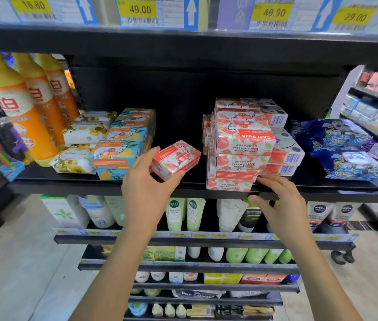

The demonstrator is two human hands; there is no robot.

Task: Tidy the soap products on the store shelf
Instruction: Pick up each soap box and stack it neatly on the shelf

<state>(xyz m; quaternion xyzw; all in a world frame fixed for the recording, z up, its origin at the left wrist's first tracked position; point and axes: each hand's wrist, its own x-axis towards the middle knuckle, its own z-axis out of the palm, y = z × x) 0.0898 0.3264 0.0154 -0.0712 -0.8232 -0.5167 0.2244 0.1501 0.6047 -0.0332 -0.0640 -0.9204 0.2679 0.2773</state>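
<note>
The stack of red soap boxes [236, 144] stands at the front edge of the black shelf [67, 186]. Just left of the stack, the left hand [147, 181] grips a single red soap box [175, 158], tilted, thumb on its near left end and fingers curled under it. The right hand [280, 205] is open, its fingers relaxed, with the fingertips at the stack's lower right corner. Further left of the stack lie blue soap boxes [125, 140], then orange bottles [28, 107]. Right of the stack sit dark blue packs [340, 144].
</note>
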